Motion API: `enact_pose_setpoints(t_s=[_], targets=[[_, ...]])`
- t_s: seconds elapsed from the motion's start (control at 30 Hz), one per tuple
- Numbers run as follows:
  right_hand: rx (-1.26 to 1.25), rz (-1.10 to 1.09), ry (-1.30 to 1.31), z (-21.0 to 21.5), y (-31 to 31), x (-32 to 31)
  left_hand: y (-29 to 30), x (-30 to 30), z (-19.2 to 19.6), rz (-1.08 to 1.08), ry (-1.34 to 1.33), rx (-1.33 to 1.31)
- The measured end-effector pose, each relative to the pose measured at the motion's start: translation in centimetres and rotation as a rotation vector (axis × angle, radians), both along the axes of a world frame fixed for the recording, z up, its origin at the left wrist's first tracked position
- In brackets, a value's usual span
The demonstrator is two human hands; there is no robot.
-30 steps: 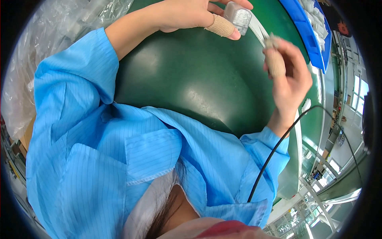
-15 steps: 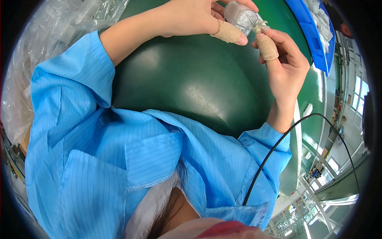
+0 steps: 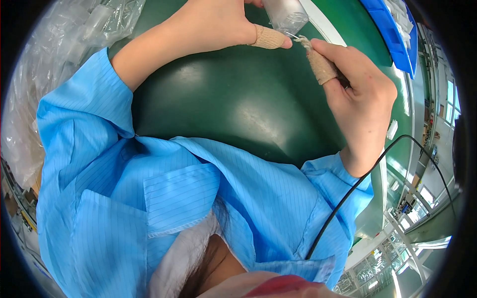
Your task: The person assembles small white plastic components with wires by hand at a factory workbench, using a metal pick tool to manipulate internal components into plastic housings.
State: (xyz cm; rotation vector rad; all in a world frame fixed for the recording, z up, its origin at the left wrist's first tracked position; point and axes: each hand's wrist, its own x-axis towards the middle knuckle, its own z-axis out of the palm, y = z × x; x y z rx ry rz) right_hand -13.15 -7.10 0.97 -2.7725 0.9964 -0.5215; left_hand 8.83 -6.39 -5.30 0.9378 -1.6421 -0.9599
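Near the top edge my left hand (image 3: 213,27) grips a small white block-like item in clear plastic wrap (image 3: 288,19). Its fingers are mostly hidden behind the item or cut off by the edge. Tan wrap (image 3: 268,37) covers the left thumb, which lies beside the item's near end. To the right, my right hand (image 3: 365,92) is closed in a pinch on a thin metal pointed tool (image 3: 292,35), whose tip reaches the near corner of the plastic. The right thumb also wears tan wrap (image 3: 322,68), frayed at its end. The tool's handle is hidden.
Crumpled clear plastic bags (image 3: 64,64) lie along the left side of the green tabletop (image 3: 223,94). At the upper right stands a blue bin (image 3: 385,30) with white pieces in it. A black cable (image 3: 343,191) arcs over my right sleeve.
Both hands have shifted a little to the left in the picture, the item moving with my left hand. My right hand has turned, and the tool's tip is now lower on the item.
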Motion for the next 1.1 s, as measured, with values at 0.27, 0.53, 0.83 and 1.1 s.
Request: enact_pose_setpoints(t_s=[0.27, 0.53, 0.83, 1.1], targets=[[-0.041, -0.021, 0.112, -0.4, 0.1, 0.4, -0.1, 0.1, -0.1, 0.029, -0.128, 0.008], [-0.107, -0.082, -0.019, -2.0, 0.5, 0.5, 0.0, -0.4, -0.2, 0.018, 0.126, 0.116], [0.601, -0.235, -0.380, -1.8, -2.2, -0.8, -0.9, 0.7, -0.1, -0.224, 0.248, 0.229], [1.550, 0.103, -0.879, -6.8, -4.3, -0.1, -1.4, 1.2, -0.1, -0.690, -0.017, -0.178]])
